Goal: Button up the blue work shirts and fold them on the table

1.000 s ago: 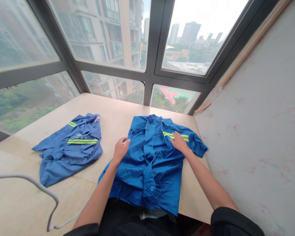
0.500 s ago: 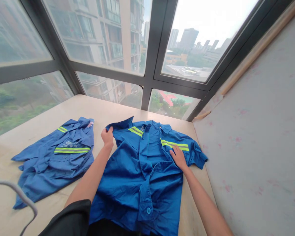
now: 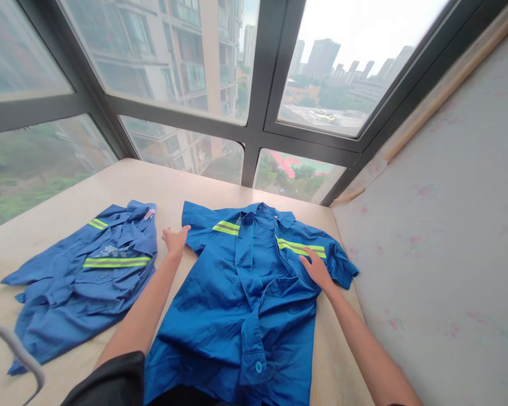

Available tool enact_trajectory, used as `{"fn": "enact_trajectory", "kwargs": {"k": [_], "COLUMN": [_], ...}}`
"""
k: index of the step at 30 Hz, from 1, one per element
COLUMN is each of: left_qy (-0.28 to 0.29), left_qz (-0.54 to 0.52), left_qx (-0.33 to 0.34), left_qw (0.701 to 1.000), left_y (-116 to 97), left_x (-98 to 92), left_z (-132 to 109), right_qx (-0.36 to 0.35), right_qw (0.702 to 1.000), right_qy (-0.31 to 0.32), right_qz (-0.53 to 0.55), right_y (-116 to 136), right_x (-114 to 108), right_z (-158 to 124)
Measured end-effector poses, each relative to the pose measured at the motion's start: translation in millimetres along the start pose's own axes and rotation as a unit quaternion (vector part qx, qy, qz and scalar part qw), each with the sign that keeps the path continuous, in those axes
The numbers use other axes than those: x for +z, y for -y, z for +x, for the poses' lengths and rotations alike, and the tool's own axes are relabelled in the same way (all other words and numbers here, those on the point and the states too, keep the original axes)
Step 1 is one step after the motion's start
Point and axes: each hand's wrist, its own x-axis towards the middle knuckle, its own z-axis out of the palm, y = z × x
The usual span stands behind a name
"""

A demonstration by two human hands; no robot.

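Note:
A blue short-sleeved work shirt [image 3: 220, 293] lies spread out with its front open, its collar toward the window and a yellow-green and grey reflective band on each side of the chest. Beside the edge of the shirt's left-hand sleeve is my left hand [image 3: 176, 240], its thumb and fingers apart and a fingertip at the cloth. My right hand [image 3: 316, 268] rests on the other chest panel, just below the reflective band, with the fingers spread. Near the hem a button [image 3: 258, 367] shows on the front strip.
To the left lies a second, folded blue shirt [image 3: 88, 282] with similar bands. A grey curved cable or tube [image 3: 21, 352] crosses the lower left corner. Windows with dark frames [image 3: 254, 113] border the pale surface [image 3: 169, 183] at the back, and a patterned wall [image 3: 440, 242] stands on the right.
The sleeve on the left, lifted and folded over before, now lies flat and extended. My left hand has let go of it and moved slightly left. The right hand has shifted slightly right.

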Motion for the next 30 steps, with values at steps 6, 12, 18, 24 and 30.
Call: {"fn": "enact_trajectory", "kwargs": {"k": [6,12,18,24,30], "left_qy": [0.18,0.357,0.34,0.39,0.334], "left_qz": [0.181,0.333,0.37,0.474,0.336], "left_qx": [0.288,0.349,0.328,0.201,0.327], "left_qw": [0.923,0.8,0.8,0.764,0.818], "left_y": [-14.7,-1.1,-1.8,-48.5,-97.8], "left_x": [14.3,38.9,31.5,26.2,67.2], "left_z": [-58.0,-119.2,-116.0,-108.9,-91.2], "right_qx": [-0.034,0.018,-0.004,-0.018,-0.022], "right_qw": [0.992,0.977,0.973,0.968,0.965], "right_qy": [-0.032,0.011,0.008,-0.016,-0.015], "right_qz": [-0.121,-0.212,-0.232,-0.25,-0.259], "right_y": [-1.3,-20.0,-26.8,-28.0,-29.1], "right_x": [-1.5,5.3,1.3,6.7,8.0], "right_z": [9.9,20.7,25.6,28.6,25.0]}}
